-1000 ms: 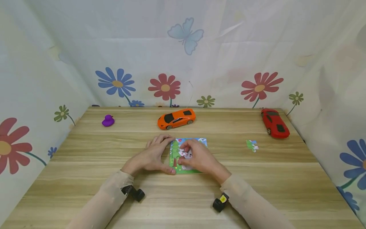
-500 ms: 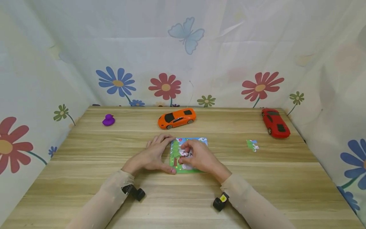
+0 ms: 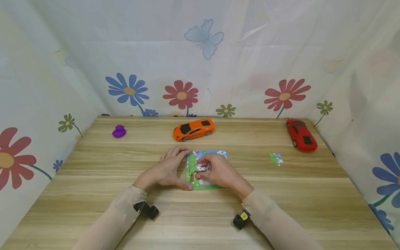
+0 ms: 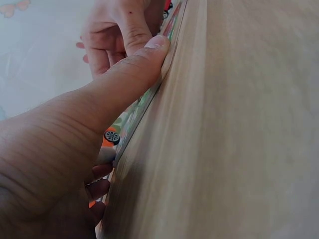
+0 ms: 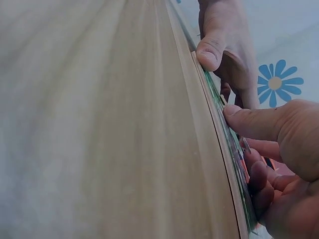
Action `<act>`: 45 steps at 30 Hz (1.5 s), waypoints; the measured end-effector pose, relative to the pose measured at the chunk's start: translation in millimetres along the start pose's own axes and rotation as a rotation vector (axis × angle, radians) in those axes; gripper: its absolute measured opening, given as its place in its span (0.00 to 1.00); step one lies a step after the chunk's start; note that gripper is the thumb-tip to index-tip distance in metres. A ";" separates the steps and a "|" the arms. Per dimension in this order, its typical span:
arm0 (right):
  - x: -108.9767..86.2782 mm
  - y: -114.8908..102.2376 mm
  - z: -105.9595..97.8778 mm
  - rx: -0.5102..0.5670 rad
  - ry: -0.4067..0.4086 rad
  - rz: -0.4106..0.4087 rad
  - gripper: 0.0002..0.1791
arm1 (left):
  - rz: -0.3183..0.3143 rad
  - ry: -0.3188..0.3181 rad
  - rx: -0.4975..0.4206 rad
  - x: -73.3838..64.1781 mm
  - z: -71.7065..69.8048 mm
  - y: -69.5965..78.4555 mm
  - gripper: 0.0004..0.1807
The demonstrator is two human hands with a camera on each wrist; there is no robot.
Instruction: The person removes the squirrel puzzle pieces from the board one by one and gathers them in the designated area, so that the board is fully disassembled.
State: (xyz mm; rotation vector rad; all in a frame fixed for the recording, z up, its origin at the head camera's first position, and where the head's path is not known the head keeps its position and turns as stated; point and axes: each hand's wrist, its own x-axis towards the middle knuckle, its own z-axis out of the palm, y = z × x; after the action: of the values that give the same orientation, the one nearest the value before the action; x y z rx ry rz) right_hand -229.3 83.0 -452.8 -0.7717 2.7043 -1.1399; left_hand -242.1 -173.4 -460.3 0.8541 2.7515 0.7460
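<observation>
A jigsaw puzzle [image 3: 192,159] with a printed scene of trees and white animals lies flat on the wooden table in the head view. My left hand [image 3: 170,168] spans its left side, thumb on the near corner and fingers at the far corner. Over the puzzle's middle, my right hand [image 3: 220,172] pinches a puzzle piece [image 5: 246,145] between thumb and curled fingers. That piece sits at the picture's surface, mostly hidden by the fingers; whether it lies fully flat I cannot tell. A loose puzzle piece [image 3: 276,159], green, blue and white, lies to the right.
Behind the puzzle stands an orange toy car [image 3: 193,129]. A purple toy duck [image 3: 118,131] is at the back left, and a red toy car [image 3: 301,134] at the back right. Flowered cloth [image 3: 243,80] walls in the wooden table [image 3: 200,218].
The right fingers shift very slightly over the puzzle's middle, and the piece between them moves a little with them. The left hand stays on the puzzle's left side.
</observation>
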 end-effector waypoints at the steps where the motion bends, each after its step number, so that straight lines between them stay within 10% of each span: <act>1: 0.0 -0.1 -0.1 0.001 -0.001 -0.004 0.23 | 0.000 0.001 0.000 0.1 0.0 -0.1 0.74; 19: -3.5 -5.5 -12.6 0.027 0.004 0.021 0.22 | 0.014 0.000 0.003 1.4 -0.7 -1.5 0.75; 45: -41.2 23.2 -121.0 -0.039 0.262 0.112 0.25 | 0.009 0.003 -0.001 0.9 1.4 -3.3 0.76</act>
State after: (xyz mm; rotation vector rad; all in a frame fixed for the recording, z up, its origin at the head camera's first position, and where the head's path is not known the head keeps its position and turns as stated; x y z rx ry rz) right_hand -237.8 194.4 -386.6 -0.4986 2.9457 -1.2439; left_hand -244.1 -174.7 -463.2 0.8658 2.7519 0.7511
